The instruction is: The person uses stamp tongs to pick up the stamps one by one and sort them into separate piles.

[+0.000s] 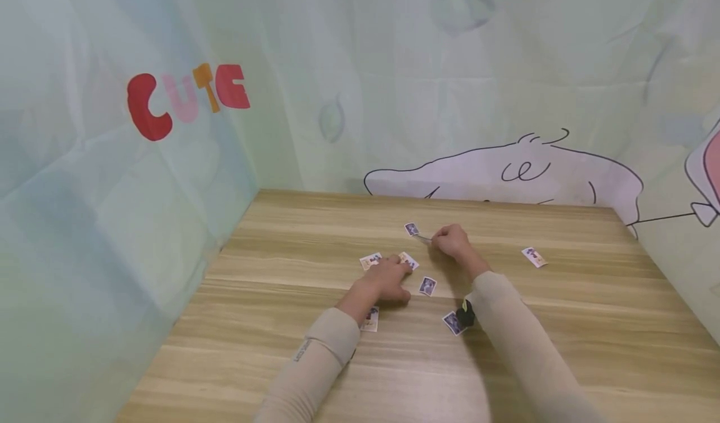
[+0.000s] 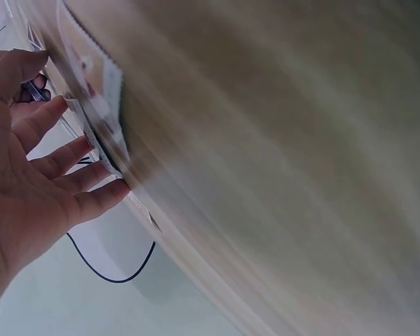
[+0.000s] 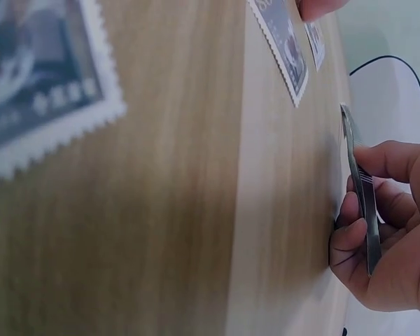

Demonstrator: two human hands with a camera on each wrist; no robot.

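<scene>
Right hand [image 1: 452,242] pinches tweezers [image 3: 365,192], tips at near edge of far stamp [image 1: 412,228]; contact unclear. Left hand [image 1: 387,278] spread, fingertips at two stamps [image 1: 369,260]. Single stamp [image 1: 427,286] on table [image 1: 416,373] nearer the wearer than both, just beside left thumb.

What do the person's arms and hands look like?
The left hand and right hand wear no gloves. The left sleeve and right sleeve are long and beige, reaching the wrists. Small dark lettering runs along the left one. A small black thing shows beside the right one.
</scene>
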